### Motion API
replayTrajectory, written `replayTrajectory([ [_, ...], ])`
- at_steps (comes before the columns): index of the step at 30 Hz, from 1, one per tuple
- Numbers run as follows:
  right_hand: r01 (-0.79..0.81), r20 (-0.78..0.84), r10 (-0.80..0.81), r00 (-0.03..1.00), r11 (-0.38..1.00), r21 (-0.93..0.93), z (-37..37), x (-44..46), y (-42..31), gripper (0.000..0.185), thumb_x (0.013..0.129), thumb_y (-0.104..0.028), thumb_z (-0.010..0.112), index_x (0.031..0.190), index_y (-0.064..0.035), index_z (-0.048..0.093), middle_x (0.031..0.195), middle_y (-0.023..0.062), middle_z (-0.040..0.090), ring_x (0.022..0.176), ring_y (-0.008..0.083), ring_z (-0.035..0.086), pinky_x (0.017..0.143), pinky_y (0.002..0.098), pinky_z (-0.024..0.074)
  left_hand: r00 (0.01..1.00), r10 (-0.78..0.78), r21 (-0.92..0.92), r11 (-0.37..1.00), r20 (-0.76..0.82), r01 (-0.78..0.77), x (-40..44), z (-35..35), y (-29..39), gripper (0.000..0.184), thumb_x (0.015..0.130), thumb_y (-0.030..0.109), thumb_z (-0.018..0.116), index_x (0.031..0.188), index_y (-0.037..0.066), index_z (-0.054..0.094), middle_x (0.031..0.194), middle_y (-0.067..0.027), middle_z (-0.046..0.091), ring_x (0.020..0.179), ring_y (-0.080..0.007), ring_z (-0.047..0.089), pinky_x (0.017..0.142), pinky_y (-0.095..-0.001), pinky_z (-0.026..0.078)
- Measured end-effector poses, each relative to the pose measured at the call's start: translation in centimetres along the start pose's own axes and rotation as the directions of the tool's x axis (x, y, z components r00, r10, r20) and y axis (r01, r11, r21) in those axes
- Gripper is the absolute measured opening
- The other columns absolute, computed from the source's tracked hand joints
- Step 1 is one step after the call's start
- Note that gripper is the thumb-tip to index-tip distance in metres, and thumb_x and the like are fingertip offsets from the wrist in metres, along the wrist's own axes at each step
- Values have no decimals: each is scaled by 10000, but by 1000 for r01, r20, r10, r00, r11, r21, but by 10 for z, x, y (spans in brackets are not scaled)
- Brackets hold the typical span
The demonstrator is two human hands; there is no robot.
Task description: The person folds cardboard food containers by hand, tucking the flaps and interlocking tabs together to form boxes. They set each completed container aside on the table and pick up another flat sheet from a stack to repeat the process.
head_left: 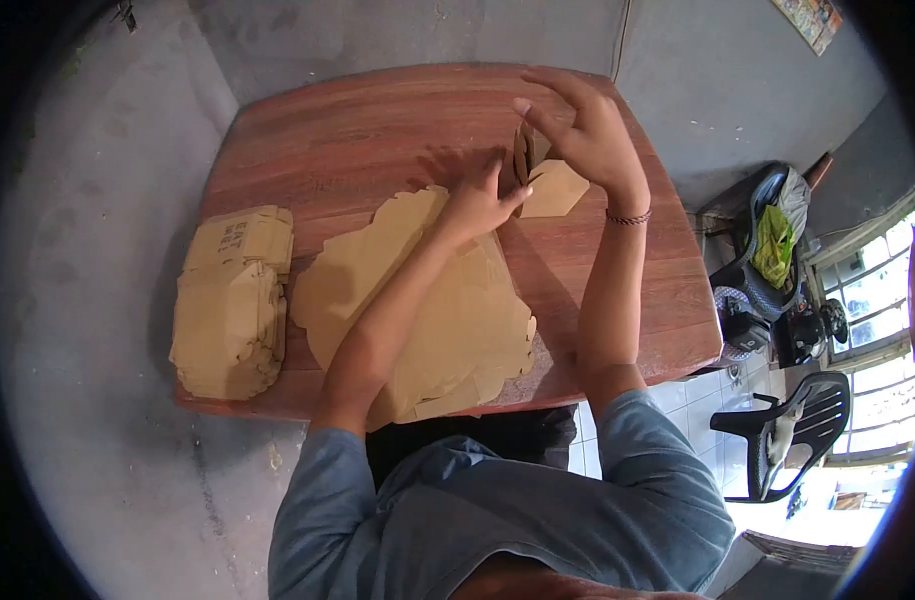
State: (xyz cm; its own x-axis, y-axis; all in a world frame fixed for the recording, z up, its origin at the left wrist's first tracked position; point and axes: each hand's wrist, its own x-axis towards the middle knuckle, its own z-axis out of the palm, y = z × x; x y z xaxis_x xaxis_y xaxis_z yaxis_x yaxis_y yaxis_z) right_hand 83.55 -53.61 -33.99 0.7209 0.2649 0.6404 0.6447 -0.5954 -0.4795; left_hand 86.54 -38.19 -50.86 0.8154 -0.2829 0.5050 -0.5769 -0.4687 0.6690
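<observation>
Near the back right of the wooden table stands a partly folded brown cardboard piece (558,190), with a flap lying toward me. My left hand (478,203) is at its left side, thumb touching or very near its edge and fingers apart. Above its right side my right hand (593,135) is raised, fingers spread, with nothing in it. Under my left forearm lies a spread pile of flat cardboard pieces (458,320). A neater stack of folded cardboard (223,330) sits at the table's left edge, with printed marks on its upper part.
The reddish wooden table (328,120) stands against grey walls. On the right are a black plastic chair (823,410) and another dark chair holding a yellow-green bag (775,245). Dark equipment (803,330) stands near the bright windows.
</observation>
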Motion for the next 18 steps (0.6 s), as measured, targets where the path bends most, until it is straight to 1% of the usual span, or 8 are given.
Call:
replayTrajectory([
  [1,-4,-3,4,1000,1000,9,-2,0,-3,418,901,-295,722,1212,-20,676,1223,164,687,1067,264,688,935,363,513,1000,-4,8,1000,6,4,5,-9,5,746,908,441,691,1433,-14,419,1436,-279,463,1324,-424,471,1094,-480,395],
  [3,71,-89,-65,994,995,74,-5,-2,-8,441,879,-327,732,1159,11,693,1102,186,719,726,244,724,701,347,554,999,33,169,985,3,-33,14,-30,16,650,924,421,650,1358,-43,511,1371,-276,541,1218,-404,576,1011,-447,477],
  [7,128,-122,-110,986,980,152,-5,-8,-28,381,878,-296,730,1109,6,714,1004,166,740,652,188,703,644,327,538,978,-171,-63,982,124,179,5,-87,39,524,943,407,640,1225,-34,632,1285,-205,637,1150,-312,644,984,-418,494],
  [10,115,-14,-114,993,979,167,-1,-15,-42,354,876,-282,715,1087,3,721,941,175,740,716,249,725,680,351,552,944,-317,157,941,93,301,-32,-123,20,506,944,411,640,1212,-18,646,1245,-203,656,1160,-328,626,993,-422,485],
  [12,-46,355,2,935,992,117,3,-18,-56,310,868,-204,735,1087,13,703,993,153,739,937,248,721,828,328,553,927,-370,328,884,60,332,-59,-133,-9,499,944,412,639,1213,-8,651,1218,-195,665,1161,-338,613,990,-425,481],
  [13,13,407,-40,913,998,68,17,-19,-49,326,859,-214,719,1078,26,692,954,171,735,898,291,724,791,364,565,911,-413,471,806,11,359,-73,-133,-26,493,944,414,637,1214,2,655,1191,-186,674,1162,-348,601,987,-429,477],
  [17,120,527,-85,845,992,-32,80,-24,-28,334,838,-233,711,1058,18,690,893,182,727,859,347,714,768,418,569,970,-222,494,836,-97,240,-110,-121,-66,449,935,397,652,1171,16,656,1106,-169,676,1118,-363,588,940,-448,477],
  [18,125,653,-24,757,986,-108,93,-22,-28,365,824,-279,713,1045,11,695,869,187,721,862,363,706,775,435,564,970,-206,435,867,-132,244,-107,-121,-61,413,929,381,664,1125,19,644,1064,-163,671,1094,-357,592,917,-453,476],
])
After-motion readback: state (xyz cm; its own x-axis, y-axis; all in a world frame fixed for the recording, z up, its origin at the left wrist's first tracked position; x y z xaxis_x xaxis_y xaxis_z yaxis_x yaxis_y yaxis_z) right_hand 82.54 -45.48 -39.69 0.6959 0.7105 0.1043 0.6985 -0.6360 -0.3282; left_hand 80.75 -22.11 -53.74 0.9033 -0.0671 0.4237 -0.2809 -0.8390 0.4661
